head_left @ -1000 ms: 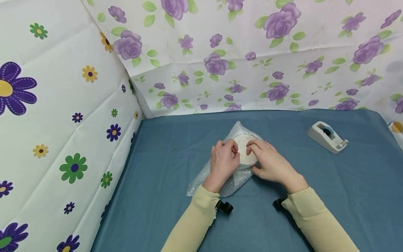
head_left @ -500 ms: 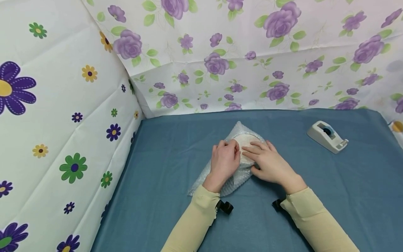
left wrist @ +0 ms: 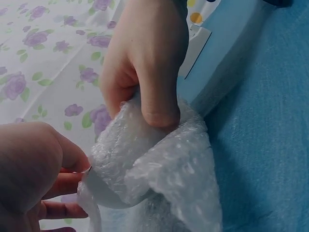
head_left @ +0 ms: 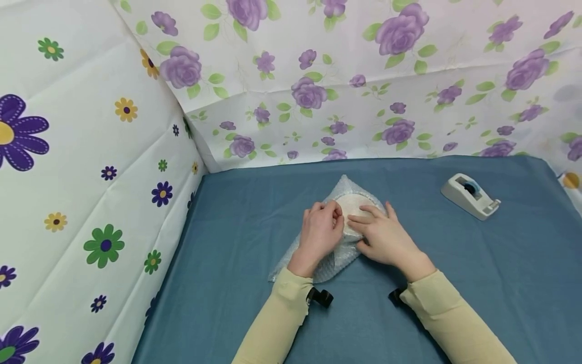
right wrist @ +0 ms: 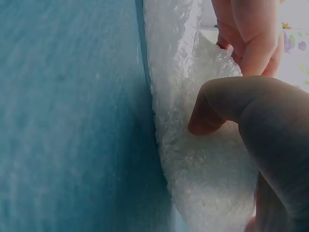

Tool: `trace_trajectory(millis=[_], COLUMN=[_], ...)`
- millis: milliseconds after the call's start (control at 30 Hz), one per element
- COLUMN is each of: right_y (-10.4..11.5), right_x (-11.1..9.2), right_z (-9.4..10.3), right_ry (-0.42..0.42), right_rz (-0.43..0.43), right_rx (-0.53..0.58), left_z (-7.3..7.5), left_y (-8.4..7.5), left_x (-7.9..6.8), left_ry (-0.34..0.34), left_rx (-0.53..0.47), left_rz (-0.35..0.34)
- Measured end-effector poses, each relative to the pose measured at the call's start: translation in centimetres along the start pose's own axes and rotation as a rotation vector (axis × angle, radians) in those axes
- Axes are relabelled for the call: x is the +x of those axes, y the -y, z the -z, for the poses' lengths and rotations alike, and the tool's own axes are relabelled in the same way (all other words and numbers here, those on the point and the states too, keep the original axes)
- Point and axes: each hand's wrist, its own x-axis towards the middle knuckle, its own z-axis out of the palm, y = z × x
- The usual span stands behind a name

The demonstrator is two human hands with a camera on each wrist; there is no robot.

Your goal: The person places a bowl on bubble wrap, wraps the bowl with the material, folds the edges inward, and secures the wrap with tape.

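A round white dish-like thing [head_left: 355, 204] lies on a sheet of bubble wrap [head_left: 344, 186], partly wrapped in it. At its left side my left hand [head_left: 318, 228], fingers curled, pinches the wrap's edge. That pinch shows in the left wrist view, where thumb and forefinger of the left hand [left wrist: 29, 169] meet at the edge of the bubble wrap [left wrist: 186, 179]. My right hand [head_left: 385, 236] rests on the white thing with fingers spread and fairly straight. In the right wrist view its bent thumb [right wrist: 207, 113] presses the wrap's side. Much of the white thing is hidden by hands and wrap.
A white tape dispenser [head_left: 470, 197] with a blue roll core stands at the back right of the blue-covered table [head_left: 236, 217]. Behind hangs a purple-flowered cloth [head_left: 273, 116], and another flowered cloth [head_left: 77, 162] hangs at the left.
My right fingers have straightened and spread out over the white thing. The left hand keeps its place at the wrap's edge. The head view has shifted slightly.
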Motion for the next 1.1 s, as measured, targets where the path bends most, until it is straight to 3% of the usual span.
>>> trace_trajectory(millis=[233, 433, 667, 833, 967, 1100], right_y=[0.6, 1.1, 1.5, 1.5, 1.5, 1.4], right_x=[0.0, 0.2, 0.3, 0.4, 0.5, 0.6], right_z=[0.2, 0.3, 0.5, 0.5, 0.4, 0.5], right_ry=[0.0, 0.025, 0.074, 0.092, 0.104, 0.097], right_rz=[-0.04, -0.072, -0.085, -0.095, -0.108, -0.111], right_rx=[-0.008, -0.016, -0.032, -0.012, 0.027, 0.057], left_z=[0.5, 1.5, 3.9, 6.5, 8.4, 10.1], left_y=[0.3, 0.9, 3.4, 7.0, 9.8, 11.4], left_x=[0.2, 0.4, -0.1, -2.1, -4.7, -7.3], left_ry=[-0.034, -0.053, -0.015, 0.123, 0.279, 0.456], left_rx=[-0.05, -0.157, -0.257, -0.25, -0.249, -0.296], left_rz=[0.017, 0.052, 0.108, 0.058, -0.067, -0.203])
